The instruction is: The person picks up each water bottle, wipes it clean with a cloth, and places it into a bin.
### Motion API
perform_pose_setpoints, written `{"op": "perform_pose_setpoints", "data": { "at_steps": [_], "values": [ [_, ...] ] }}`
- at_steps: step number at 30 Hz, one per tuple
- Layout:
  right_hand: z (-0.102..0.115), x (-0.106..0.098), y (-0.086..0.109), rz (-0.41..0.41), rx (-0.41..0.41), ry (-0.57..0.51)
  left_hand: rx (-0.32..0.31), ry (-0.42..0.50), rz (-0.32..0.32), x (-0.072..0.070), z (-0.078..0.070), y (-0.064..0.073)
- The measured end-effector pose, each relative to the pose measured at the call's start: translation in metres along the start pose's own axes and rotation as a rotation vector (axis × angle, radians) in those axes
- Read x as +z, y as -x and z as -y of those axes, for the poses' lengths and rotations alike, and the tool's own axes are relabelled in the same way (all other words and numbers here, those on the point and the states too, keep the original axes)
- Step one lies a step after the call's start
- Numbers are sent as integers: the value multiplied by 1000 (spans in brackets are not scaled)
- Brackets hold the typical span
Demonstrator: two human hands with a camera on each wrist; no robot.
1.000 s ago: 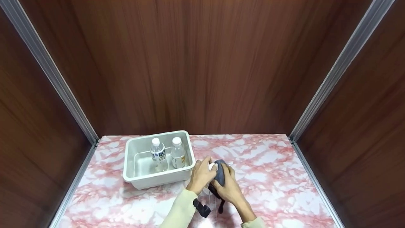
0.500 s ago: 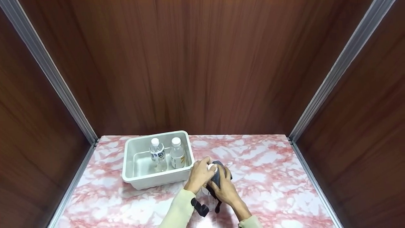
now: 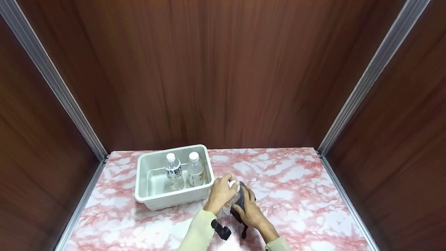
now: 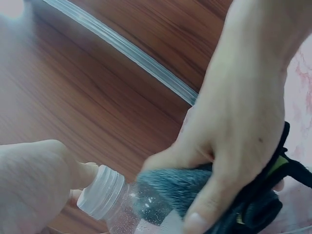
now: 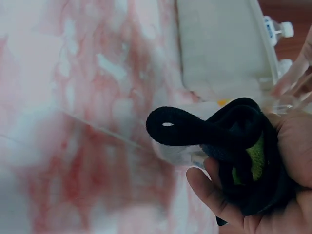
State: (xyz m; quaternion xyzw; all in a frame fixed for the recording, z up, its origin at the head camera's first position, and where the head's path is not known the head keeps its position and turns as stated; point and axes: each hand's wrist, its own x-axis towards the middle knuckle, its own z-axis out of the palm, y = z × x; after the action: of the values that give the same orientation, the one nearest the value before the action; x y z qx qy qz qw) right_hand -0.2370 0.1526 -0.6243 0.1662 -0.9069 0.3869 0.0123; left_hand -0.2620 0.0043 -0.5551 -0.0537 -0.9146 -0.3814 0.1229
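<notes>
A clear plastic bottle [image 4: 121, 214] with a white cap [image 4: 101, 192] and droplets on its wall is between the hands in the left wrist view. My left hand [image 3: 219, 193] pinches it at the cap end. Folded in my right hand [image 3: 251, 211] is a dark grey, fuzzy cloth [image 4: 168, 185], pressed against the bottle's side just below the neck. The cloth has black edging, a black hanging loop [image 5: 170, 126] and a green patch inside, seen in the right wrist view. Most of the bottle's lower part is hidden by the right hand and cloth.
A pale grey plastic bin [image 3: 174, 200] stands left of the hands, close to the left one. Inside it are two upright clear bottles, one with a blue label [image 3: 174, 172], one with a white-and-orange label [image 3: 196, 178]. Brown wood-grain panels [image 3: 209, 76] enclose the marbled tabletop [image 3: 292, 191].
The cloth and the right hand's fingers have shifted down along the bottle, from near the cap to lower on its side. The left hand keeps its hold, almost in place.
</notes>
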Motion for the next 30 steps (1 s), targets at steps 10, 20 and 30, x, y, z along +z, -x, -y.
{"op": "perform_pose_setpoints", "data": {
  "at_steps": [10,20,30],
  "values": [
    [-22,20,7,25,54,-5,1,11,-3,1,0,0],
    [-33,28,8,113,91,29,-76,42,36,0,-3,1],
    [-36,15,6,100,66,-72,-106,6,18,0,-4,0]
  ]
}}
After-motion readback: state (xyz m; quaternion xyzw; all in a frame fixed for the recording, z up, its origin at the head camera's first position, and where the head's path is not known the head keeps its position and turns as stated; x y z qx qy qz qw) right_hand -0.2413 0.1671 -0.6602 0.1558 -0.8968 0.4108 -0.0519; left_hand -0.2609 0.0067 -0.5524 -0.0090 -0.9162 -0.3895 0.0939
